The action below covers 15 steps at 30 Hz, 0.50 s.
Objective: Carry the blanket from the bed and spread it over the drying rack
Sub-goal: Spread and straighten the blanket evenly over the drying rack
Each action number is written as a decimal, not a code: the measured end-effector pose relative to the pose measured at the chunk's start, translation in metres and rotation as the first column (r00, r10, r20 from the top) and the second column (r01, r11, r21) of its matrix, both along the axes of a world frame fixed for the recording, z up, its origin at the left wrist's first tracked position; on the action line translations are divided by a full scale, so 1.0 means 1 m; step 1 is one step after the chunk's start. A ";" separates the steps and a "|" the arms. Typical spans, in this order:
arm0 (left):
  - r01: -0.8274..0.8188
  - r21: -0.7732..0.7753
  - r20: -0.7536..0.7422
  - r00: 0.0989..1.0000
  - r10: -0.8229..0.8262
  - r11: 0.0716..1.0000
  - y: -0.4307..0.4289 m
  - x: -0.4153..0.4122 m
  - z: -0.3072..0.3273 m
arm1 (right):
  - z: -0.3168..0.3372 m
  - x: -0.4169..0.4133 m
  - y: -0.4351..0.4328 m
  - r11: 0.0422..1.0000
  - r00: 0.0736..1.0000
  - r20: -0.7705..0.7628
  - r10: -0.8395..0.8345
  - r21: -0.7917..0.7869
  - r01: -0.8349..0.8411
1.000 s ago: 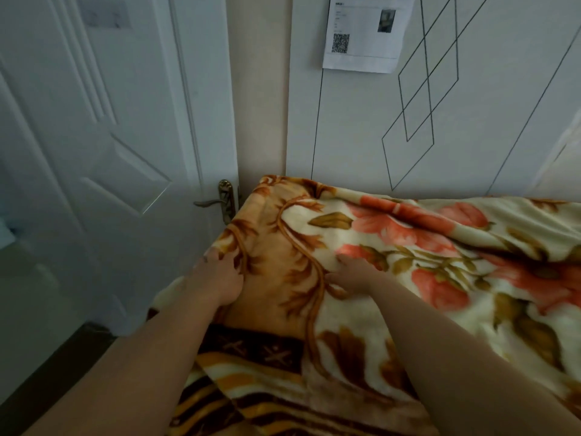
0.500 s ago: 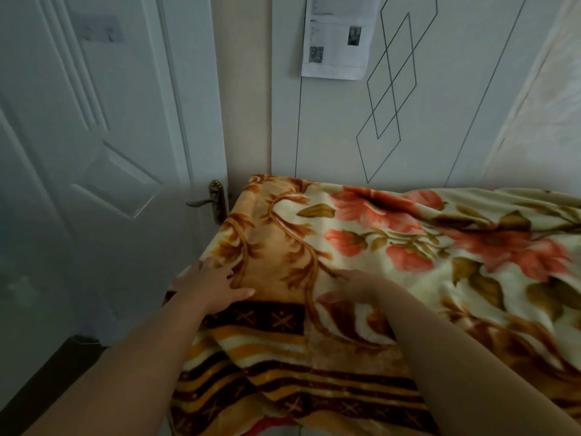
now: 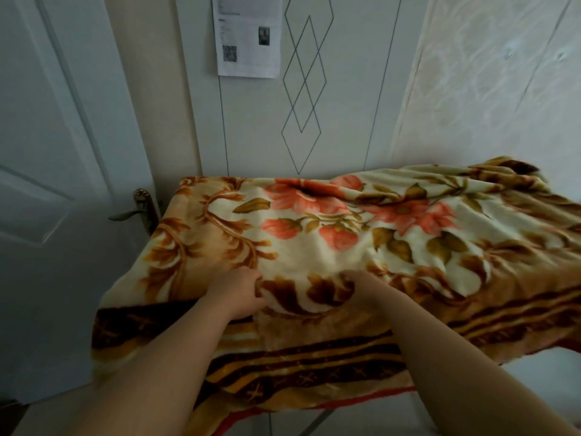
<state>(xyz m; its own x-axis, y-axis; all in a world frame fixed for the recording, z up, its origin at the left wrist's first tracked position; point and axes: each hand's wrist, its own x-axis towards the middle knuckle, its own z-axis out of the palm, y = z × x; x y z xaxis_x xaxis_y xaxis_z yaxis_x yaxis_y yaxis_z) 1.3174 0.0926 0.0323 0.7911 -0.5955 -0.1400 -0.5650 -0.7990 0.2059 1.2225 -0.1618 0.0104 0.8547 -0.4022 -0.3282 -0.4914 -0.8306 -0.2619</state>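
Observation:
A thick floral blanket, cream with orange flowers and a brown striped border, lies draped flat over the drying rack, which it hides almost wholly. A thin leg of the rack shows under the front hem. My left hand pinches a fold of the blanket near its front middle, fingers curled into the cloth. My right hand grips the blanket a short way to the right, fingertips buried in the pile. The striped border hangs down toward me.
A white door with a brass lever handle stands at the left, close to the blanket's left corner. Behind the rack is a white panel with a paper notice. Wallpapered wall at the right.
Both hands have shifted rightward from the blanket's left corner to its front middle and now pinch the cloth. More of the blanket's right part has come into view.

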 end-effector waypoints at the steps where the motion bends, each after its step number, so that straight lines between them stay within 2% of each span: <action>1: 0.033 -0.011 0.013 0.999 -0.033 0.999 -0.014 -0.006 -0.002 | 0.000 -0.009 -0.013 0.999 1.000 -0.018 -0.023 -0.032 0.022; 4: 0.096 -0.018 0.086 0.992 -0.094 0.995 -0.047 -0.020 -0.007 | 0.002 -0.029 -0.045 0.993 0.998 -0.018 -0.058 -0.103 0.056; 7: 0.129 0.061 0.142 0.980 -0.136 0.990 -0.074 -0.027 -0.014 | 0.004 -0.042 -0.073 0.990 0.996 -0.041 -0.078 -0.123 0.073; 9: 0.091 0.109 0.197 0.974 -0.112 0.990 -0.087 -0.034 -0.015 | 0.002 -0.046 -0.090 0.986 0.997 -0.042 -0.064 -0.155 0.057; 11: 0.040 0.075 0.249 0.967 -0.058 0.996 -0.097 -0.043 -0.016 | -0.002 -0.049 -0.106 0.981 1.000 0.001 -0.030 -0.192 0.029; 15: -0.060 0.044 0.245 0.968 0.048 0.997 -0.109 -0.053 -0.008 | -0.004 -0.052 -0.124 0.969 0.993 0.107 0.049 -0.247 -0.021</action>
<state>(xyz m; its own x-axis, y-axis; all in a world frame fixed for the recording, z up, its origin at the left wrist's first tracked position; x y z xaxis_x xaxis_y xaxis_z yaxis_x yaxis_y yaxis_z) 1.2648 -0.0165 0.0240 0.8358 -0.5480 0.0319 -0.5488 -0.8355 0.0264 1.1709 -0.2862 0.0065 0.8952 -0.4275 -0.1258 -0.4402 -0.8923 -0.0999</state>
